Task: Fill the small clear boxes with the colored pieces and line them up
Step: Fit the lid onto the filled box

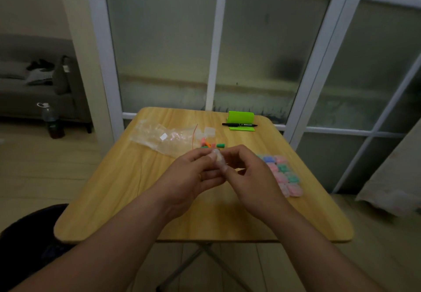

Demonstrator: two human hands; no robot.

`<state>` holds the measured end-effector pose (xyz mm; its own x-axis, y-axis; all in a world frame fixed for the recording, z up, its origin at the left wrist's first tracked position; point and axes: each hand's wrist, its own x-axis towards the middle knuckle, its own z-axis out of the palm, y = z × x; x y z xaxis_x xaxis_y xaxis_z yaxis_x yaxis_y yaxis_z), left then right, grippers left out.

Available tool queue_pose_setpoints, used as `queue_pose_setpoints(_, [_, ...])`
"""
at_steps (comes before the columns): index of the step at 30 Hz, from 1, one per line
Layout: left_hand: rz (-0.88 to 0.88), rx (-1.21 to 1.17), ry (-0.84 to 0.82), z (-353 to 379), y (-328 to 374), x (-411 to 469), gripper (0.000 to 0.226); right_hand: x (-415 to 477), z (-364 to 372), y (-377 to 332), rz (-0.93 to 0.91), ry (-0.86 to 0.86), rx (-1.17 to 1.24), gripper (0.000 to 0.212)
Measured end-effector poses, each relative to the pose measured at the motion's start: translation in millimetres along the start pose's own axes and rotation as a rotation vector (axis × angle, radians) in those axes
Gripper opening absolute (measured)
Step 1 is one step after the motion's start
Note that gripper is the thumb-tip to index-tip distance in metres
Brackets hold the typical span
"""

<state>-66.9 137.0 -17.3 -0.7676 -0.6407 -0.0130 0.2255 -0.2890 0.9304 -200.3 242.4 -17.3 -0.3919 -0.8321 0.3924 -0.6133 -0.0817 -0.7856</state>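
Both hands point(218, 175) pinching clear box point(219, 160)

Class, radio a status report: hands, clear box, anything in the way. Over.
Left hand, right hand both pinch small clear box. Filled boxes lined up right. Loose colored pieces beyond; nothing in the way.

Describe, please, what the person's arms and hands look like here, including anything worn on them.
Both arms are bare: the left forearm and right forearm show no sleeve up to the picture's bottom edge. The left hand and right hand wear no gloves, and neither wrist carries a watch or bracelet. The picture is too soft to tell whether any finger bears a ring.
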Motion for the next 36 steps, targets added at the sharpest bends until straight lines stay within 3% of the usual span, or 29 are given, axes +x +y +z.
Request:
queue_pose_setpoints(7, [0.106,0.253,0.071,3,-1,0,0.023,-2,-7,1,0.022,-0.079,0.026,0.032])
queue_pose_setpoints(15, [0.156,0.289,0.066,2,-1,-5,0.024,-1,-6,4,0.004,-0.051,-0.035,0.034])
queue_pose_setpoints(21, [0.374,0.759,0.115,-7,-3,-3,0.034,3,-5,-1,0.330,-0.042,0.279,0.014])
queue_pose_setpoints(24, [0.436,0.853,0.068,-6,-6,-4,0.037,3,-6,-4,0.399,-0.098,0.369,0.023])
queue_pose_setpoints(32, [0.347,0.817,0.059,-2,-7,-2,0.038,4,-11,3,0.509,-0.120,0.520,0.033])
queue_pose_setpoints(36, [0.240,0.743,0.021,-3,2,-5,0.031,6,-14,11,0.498,-0.162,0.472,0.022])
